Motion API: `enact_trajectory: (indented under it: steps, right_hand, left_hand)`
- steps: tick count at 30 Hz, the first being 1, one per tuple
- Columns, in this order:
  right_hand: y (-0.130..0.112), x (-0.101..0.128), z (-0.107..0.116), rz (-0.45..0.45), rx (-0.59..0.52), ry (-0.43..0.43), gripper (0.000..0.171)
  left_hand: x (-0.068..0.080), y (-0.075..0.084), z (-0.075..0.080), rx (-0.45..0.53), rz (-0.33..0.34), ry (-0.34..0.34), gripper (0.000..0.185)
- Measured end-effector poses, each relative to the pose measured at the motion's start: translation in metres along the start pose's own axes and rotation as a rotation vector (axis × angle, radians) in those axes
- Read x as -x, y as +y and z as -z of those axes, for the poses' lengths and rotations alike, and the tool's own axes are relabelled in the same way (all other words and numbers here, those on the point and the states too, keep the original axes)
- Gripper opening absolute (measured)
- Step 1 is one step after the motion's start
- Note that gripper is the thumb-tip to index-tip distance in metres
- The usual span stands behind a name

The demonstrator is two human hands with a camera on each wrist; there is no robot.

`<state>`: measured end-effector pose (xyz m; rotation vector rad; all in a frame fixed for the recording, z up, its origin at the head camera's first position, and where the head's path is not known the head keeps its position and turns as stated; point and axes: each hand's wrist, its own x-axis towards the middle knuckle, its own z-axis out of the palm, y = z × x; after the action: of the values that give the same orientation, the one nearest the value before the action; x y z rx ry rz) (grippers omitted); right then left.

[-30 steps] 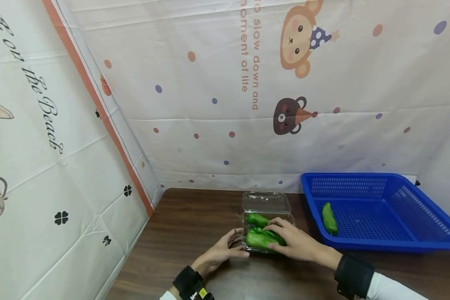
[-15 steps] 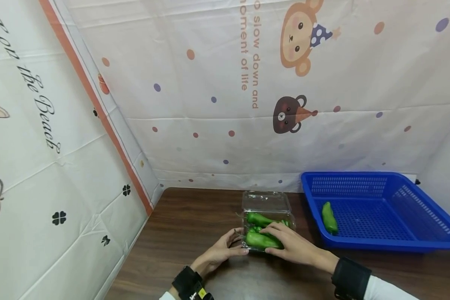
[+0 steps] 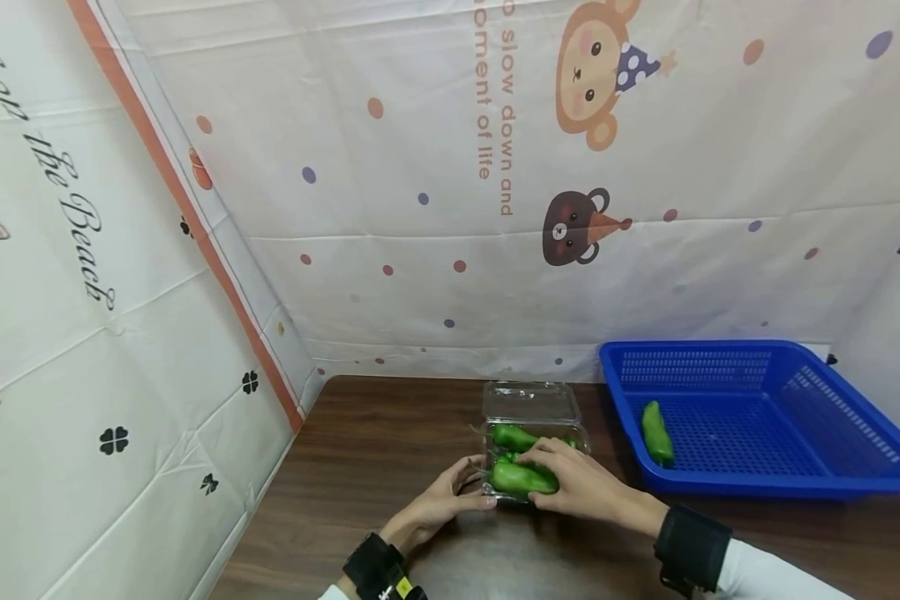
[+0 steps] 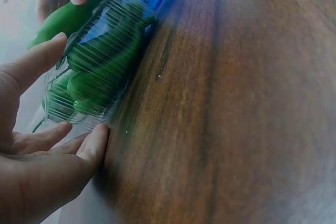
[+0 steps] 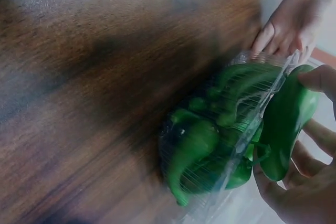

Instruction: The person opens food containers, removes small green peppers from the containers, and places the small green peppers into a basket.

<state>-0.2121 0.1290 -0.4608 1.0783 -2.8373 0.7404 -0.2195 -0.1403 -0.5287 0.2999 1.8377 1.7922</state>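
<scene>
A hinged clear plastic box lies with its lid back on the wooden table. Several green peppers are inside. My right hand pinches a large green pepper at the box's front rim, thumb on one side and fingers on the other. At the near left corner, my left hand steadies the box, its fingers against the end wall and its thumb along the front. The right hand covers part of the box's contents in the head view.
A blue plastic basket stands to the right of the box with a single green pepper in it. Brown table surrounds the box. A printed white cloth hangs behind and at the left.
My right hand has drawn slightly left and its fingers have closed in on the front pepper. The left hand stays at the box's corner. The view has shifted a little.
</scene>
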Motion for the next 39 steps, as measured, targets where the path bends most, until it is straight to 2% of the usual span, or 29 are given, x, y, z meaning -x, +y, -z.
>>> enact_trajectory:
  steps: [6, 14, 18, 23, 31, 39]
  right_hand:
    - [-0.001, 0.000, 0.006, 0.011, 0.030, 0.045, 0.040]
    - [-0.003, -0.003, 0.026, -0.015, 0.030, 0.106, 0.040]
    - [-0.005, -0.006, 0.044, -0.027, 0.022, 0.143, 0.040]
    - [-0.011, -0.010, 0.072, -0.006, 0.031, 0.231, 0.040]
    - [-0.017, -0.017, 0.122, 0.043, 0.124, 0.366, 0.043]
    - [-0.019, -0.015, 0.154, 0.009, 0.148, 0.479, 0.047]
  left_hand:
    - [0.003, 0.002, -0.001, 0.013, 0.008, 0.005, 0.076]
    - [0.002, -0.001, -0.005, 0.024, -0.021, 0.032, 0.079]
    - [0.003, -0.002, -0.005, 0.021, -0.026, 0.036, 0.078]
    - [0.003, -0.001, -0.005, 0.016, -0.022, 0.033, 0.078]
    - [0.004, 0.000, -0.004, 0.008, -0.015, 0.025, 0.078]
    - [0.002, -0.002, -0.004, 0.002, -0.021, 0.025, 0.079]
